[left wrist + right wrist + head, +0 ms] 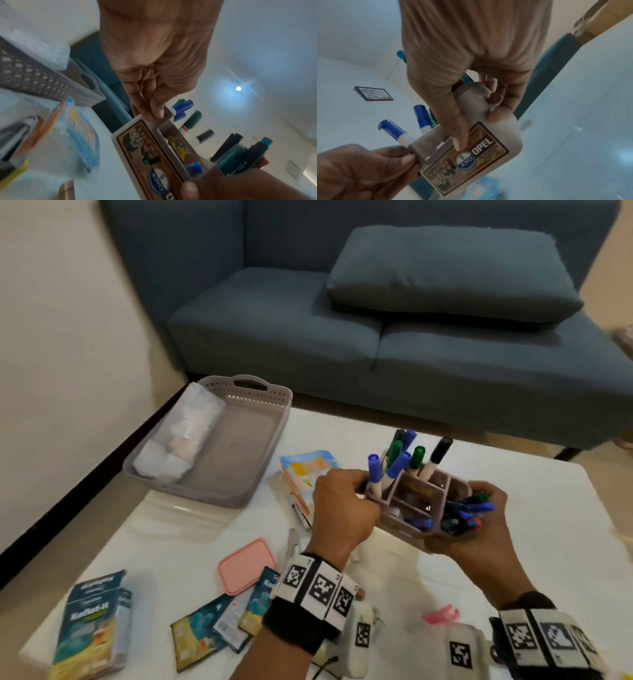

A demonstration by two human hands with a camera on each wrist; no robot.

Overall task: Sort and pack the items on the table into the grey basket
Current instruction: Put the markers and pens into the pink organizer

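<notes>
Both hands hold a beige pen organiser (pixel 416 501) above the white table (pixel 513 559); it is tilted and full of blue, green and black markers (pixel 407 457). My left hand (pixel 342 508) pinches its left end (pixel 164 115). My right hand (pixel 479 525) grips the right end, thumb on the labelled front (pixel 471 155), fingers curled round the corner. The grey basket (pixel 239 494) stands at the table's far left, a white wrapped bundle (pixel 181 440) lying along its left side.
On the table lie a pink lid (pixel 246 565), several sachets (pixel 219 625), boxes (pixel 92 628) at the near left, a blue-and-orange packet (pixel 305 470), a stapler (pixel 301 513) and a pink clip (pixel 442 616). A blue sofa (pixel 376 337) stands behind.
</notes>
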